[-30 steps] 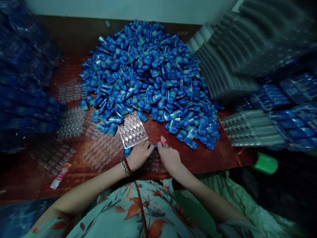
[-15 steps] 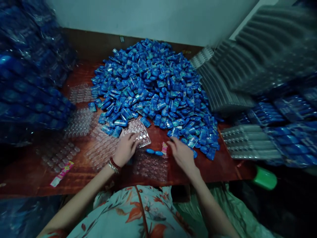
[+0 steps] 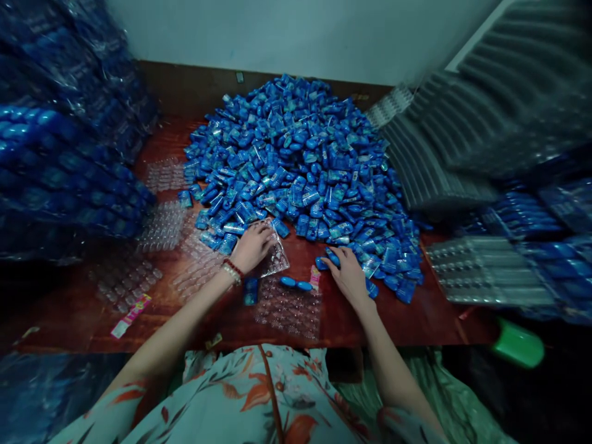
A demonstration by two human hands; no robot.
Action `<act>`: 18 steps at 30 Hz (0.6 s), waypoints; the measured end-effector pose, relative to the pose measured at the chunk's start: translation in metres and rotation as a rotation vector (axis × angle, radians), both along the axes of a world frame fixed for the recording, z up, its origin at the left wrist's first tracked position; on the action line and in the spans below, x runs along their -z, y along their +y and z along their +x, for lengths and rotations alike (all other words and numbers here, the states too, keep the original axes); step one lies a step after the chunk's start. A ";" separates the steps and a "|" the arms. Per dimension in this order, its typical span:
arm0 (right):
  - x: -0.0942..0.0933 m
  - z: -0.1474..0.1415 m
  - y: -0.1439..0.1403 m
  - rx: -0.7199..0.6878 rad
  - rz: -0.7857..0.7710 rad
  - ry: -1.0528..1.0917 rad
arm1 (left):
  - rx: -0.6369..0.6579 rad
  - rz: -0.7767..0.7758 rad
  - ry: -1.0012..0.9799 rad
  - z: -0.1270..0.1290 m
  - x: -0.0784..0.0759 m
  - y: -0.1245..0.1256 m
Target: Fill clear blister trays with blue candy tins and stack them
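Packets are being gathered from the near edge of the blue heap (image 3: 300, 166) for the clear tray (image 3: 289, 306) lying at the near middle of the table (image 3: 416, 320). The step in hand is judged to be the picking-up: the right hand (image 3: 349, 277) is laid on the heap's near right fringe, its fingers curled over a blue packet (image 3: 332, 259), though whether the packet is truly pinched cannot be told. The left hand (image 3: 252, 245) is spread flat, fingers loose, on a second clear tray (image 3: 277, 260) at the heap's near left edge, and nothing is seen gripped in it.

Two blue capsules (image 3: 296, 284) are already set in the far row of the near tray, beside a pink slip (image 3: 316, 275). The next move is judged to call for a firm pinch on one packet and a short carry nearward to an open pocket next to those two.

Counted: two hands, two capsules seated, one loose packet (image 3: 250, 291) left of the tray, one pink wrapper (image 3: 131, 316) at the near left, one green object (image 3: 518, 345) at the near right. Packets in the heap are too many to count; further empty trays (image 3: 161, 228) lie at the left.
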State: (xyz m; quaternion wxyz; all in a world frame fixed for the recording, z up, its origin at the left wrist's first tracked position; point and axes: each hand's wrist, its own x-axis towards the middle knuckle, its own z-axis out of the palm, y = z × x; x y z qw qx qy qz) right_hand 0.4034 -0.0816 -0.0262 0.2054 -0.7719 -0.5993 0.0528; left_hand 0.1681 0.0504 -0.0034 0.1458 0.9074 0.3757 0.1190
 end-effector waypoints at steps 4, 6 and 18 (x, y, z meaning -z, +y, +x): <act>-0.003 -0.007 -0.008 0.175 0.171 0.395 | -0.057 0.027 0.218 0.047 -0.001 0.027; -0.006 -0.012 -0.018 0.295 0.174 0.642 | -0.065 -0.002 0.286 0.060 0.002 0.040; -0.012 -0.059 -0.095 -0.043 0.106 0.666 | 0.035 -0.043 -0.199 0.000 0.004 0.014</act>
